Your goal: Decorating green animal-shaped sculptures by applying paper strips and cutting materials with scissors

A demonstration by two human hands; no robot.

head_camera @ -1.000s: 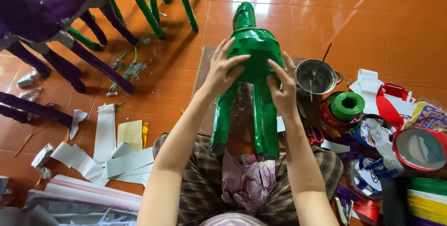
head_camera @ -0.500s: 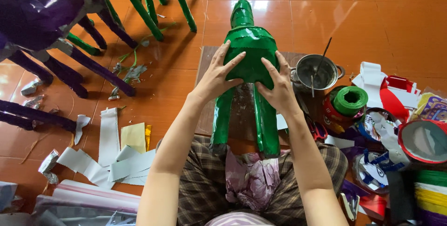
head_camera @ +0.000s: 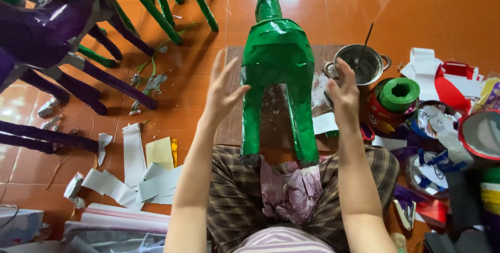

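A green paper-covered animal figure [head_camera: 277, 65] stands on a brown board [head_camera: 333, 55] on the orange tiled floor [head_camera: 427, 8], its two near legs reaching down to the person's checked lap. Both hands are off it with fingers spread: the left hand [head_camera: 221, 89] hovers just left of the figure's body, thumb close to its flank, and the right hand [head_camera: 344, 89] hovers just right of it. Right of the figure sit a steel pot [head_camera: 359, 65] with a stick in it and a roll of green tape [head_camera: 398, 94]. Left of the figure lie white paper strips [head_camera: 133, 154], and farther left stand purple figures [head_camera: 57, 23].
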